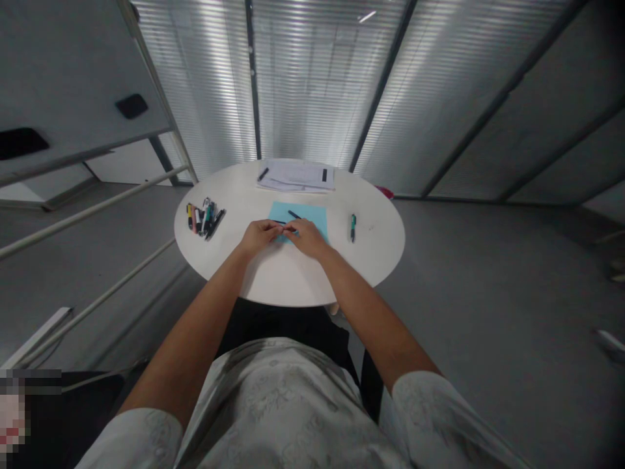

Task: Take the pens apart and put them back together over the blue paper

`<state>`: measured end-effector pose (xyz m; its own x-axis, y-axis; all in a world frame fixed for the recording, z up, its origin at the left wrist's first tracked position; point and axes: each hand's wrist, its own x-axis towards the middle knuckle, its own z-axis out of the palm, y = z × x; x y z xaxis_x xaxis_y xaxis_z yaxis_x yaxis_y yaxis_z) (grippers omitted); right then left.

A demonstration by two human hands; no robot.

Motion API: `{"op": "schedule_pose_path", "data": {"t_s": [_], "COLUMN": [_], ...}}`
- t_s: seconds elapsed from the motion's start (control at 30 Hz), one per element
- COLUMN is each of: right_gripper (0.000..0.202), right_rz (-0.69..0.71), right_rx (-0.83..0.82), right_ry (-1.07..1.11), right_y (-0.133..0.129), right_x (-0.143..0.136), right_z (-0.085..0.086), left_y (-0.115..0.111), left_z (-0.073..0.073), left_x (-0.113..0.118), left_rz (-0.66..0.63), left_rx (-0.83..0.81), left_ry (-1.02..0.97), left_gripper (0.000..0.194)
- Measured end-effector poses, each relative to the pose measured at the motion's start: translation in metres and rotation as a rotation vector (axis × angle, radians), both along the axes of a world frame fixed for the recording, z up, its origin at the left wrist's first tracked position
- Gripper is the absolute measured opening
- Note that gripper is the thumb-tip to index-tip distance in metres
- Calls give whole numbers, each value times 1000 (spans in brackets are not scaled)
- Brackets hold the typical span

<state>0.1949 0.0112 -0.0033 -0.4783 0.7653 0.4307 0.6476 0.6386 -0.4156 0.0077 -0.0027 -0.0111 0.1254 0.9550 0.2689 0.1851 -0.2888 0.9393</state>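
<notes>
My left hand (262,236) and my right hand (306,236) meet over the near part of a light blue sheet (315,213) on the round white table. The fingers of both hands are closed, fingertips together in a pinch. Whatever they hold is too small and too covered to make out. A thin dark stick, like a pen part, shows right at my left fingertips; I cannot tell if it is held or lies on the sheet. Another dark pen-like piece (293,214) lies on the sheet just beyond my right hand. Farther right rests a green and black pen (353,228).
A pile of several pens and markers (208,218) lies at the left of the table (288,286). Stacked papers (297,176) with dark items on top are at the far edge. Something red (385,192) shows beyond the right rim. Metal rails (97,195) stand at left.
</notes>
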Motion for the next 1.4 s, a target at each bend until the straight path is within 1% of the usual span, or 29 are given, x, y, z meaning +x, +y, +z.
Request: {"op": "schedule_pose_path", "data": {"t_s": [0.17, 0.33, 0.53, 0.67, 0.83, 0.93, 1.0, 1.1, 1.23, 1.33, 1.4], "right_gripper": [14, 9, 11, 12, 12, 14, 16, 21, 23, 24, 26], "right_rz": [26, 21, 5, -27, -12, -48, -88, -179, -311, -344, -349], "right_rx": [1, -6, -28, -82, -113, -121, -107, -60, -2, 21, 43], "right_ry": [54, 121, 123, 127, 182, 208, 201, 123, -53, -158, -201], "right_y": [2, 1, -3, -6, -4, 0, 3, 4, 1, -3, -4], "right_x": [-1, -2, -2, -2, -1, 2, 6, 9, 10, 8, 8], "right_z": [-1, -1, 5, 8, 8, 7, 6, 6, 6, 6, 6], "left_y": [-2, -3, -5, -6, -4, 0, 2, 2, 2, 1, 0], "left_z": [3, 5, 7, 9, 7, 4, 2, 1, 0, -1, -1], "left_x": [1, 1, 2, 3, 2, 0, -1, 1, 4, 5, 5], "left_rz": [3, 14, 37, 67, 63, 114, 150, 180, 168, 164, 188], "left_rx": [-17, -23, -31, -39, -35, -25, -23, -5, 59, 121, 168], "left_ry": [-11, 1, 0, 3, -54, -142, -163, -53, 133, 305, 435], "left_gripper": [26, 26, 23, 23, 23, 21, 20, 18, 13, 13, 13]}}
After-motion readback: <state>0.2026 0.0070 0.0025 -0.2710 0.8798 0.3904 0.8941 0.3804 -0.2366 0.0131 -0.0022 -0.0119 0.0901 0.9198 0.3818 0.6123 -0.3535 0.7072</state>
